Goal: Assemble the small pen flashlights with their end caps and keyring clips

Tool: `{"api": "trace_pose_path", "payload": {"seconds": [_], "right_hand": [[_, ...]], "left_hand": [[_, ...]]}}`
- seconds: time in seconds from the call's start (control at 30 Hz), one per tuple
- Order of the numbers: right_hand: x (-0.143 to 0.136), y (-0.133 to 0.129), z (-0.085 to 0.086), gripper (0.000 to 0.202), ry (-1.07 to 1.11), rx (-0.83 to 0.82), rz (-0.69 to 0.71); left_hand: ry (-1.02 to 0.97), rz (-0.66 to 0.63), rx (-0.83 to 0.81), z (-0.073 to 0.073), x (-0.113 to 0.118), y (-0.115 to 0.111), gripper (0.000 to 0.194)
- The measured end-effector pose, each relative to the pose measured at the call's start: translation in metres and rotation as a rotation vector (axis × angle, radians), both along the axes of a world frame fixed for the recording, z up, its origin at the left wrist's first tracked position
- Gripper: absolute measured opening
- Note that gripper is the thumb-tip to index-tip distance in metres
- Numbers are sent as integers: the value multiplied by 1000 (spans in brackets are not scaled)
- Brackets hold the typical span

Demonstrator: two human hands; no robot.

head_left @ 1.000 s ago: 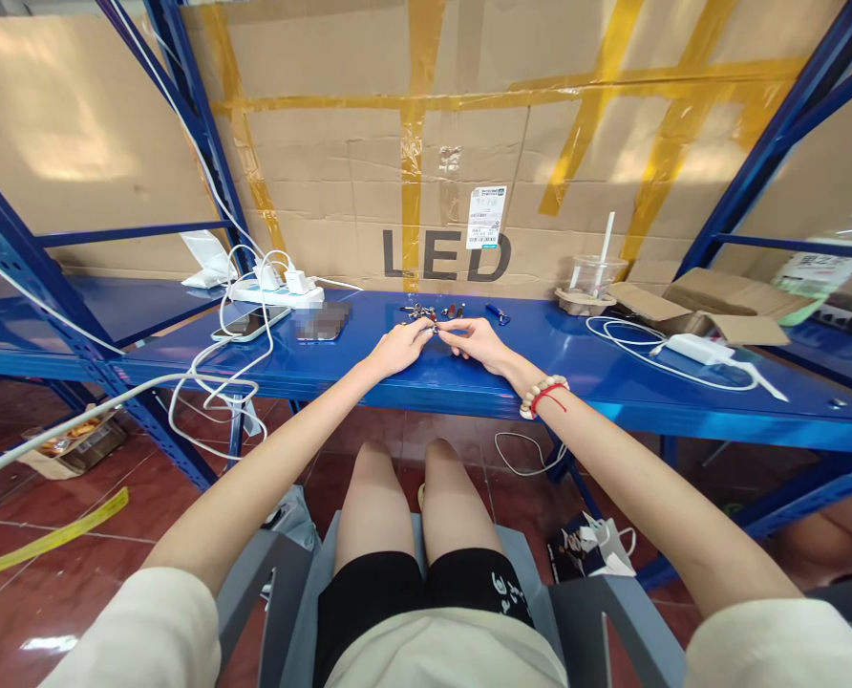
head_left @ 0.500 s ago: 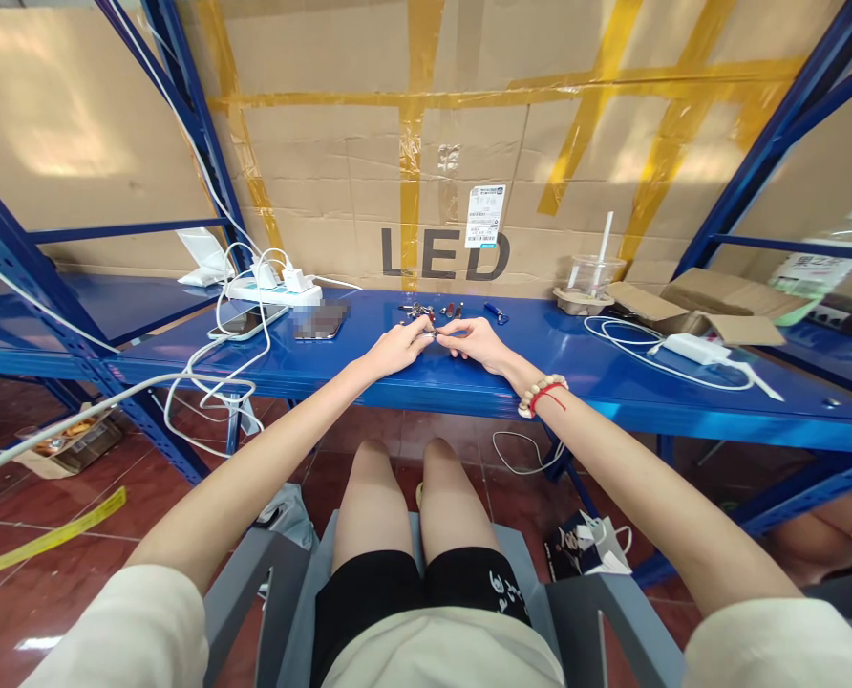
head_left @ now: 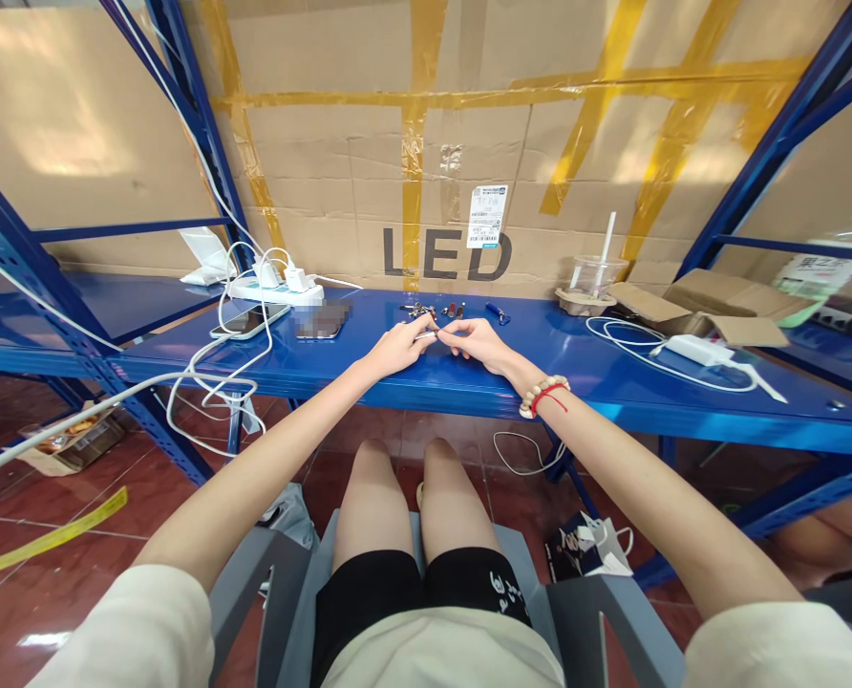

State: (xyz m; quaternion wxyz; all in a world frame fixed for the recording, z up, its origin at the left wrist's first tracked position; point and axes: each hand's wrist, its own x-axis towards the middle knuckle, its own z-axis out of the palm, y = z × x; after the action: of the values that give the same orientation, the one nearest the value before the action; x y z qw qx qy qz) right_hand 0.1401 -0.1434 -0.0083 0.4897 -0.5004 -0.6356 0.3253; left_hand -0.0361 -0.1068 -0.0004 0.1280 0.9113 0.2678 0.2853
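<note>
My left hand (head_left: 399, 346) is closed in a pinch on a small, slim, shiny piece (head_left: 427, 334), too small to name. Fingertips of my right hand (head_left: 475, 342) pinch at the right end of that same piece, so both hands meet just above the front part of the blue shelf (head_left: 311, 361). Just beyond my fingers lies a cluster of small metal pieces (head_left: 417, 310). Beside it are small red and dark pieces (head_left: 456, 310). A small blue item (head_left: 497, 312) rests farther right.
At left lie two phones (head_left: 250, 322), a white power strip (head_left: 275, 290) and tangled white cables. At right stand a clear cup with a straw (head_left: 598, 272), an open cardboard box (head_left: 705, 301) and a white charger (head_left: 698, 350). A taped cardboard panel (head_left: 326, 182) stands behind.
My left fingers have shifted slightly, and more of the slim piece shows between my hands. The rest of the scene stays as it was, apart from a slight view shift.
</note>
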Motion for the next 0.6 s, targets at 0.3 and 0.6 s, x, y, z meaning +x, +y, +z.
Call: {"api": "trace_pose_path", "payload": {"seconds": [0.3,0.6], "right_hand": [[0,-1,3,45,42,-14,39],[-2,3,2,46,68,-42,13]], "left_hand": [[-24,-14,3,0,2,-1,30],[-5,93,10,1,5,-5,29]]}}
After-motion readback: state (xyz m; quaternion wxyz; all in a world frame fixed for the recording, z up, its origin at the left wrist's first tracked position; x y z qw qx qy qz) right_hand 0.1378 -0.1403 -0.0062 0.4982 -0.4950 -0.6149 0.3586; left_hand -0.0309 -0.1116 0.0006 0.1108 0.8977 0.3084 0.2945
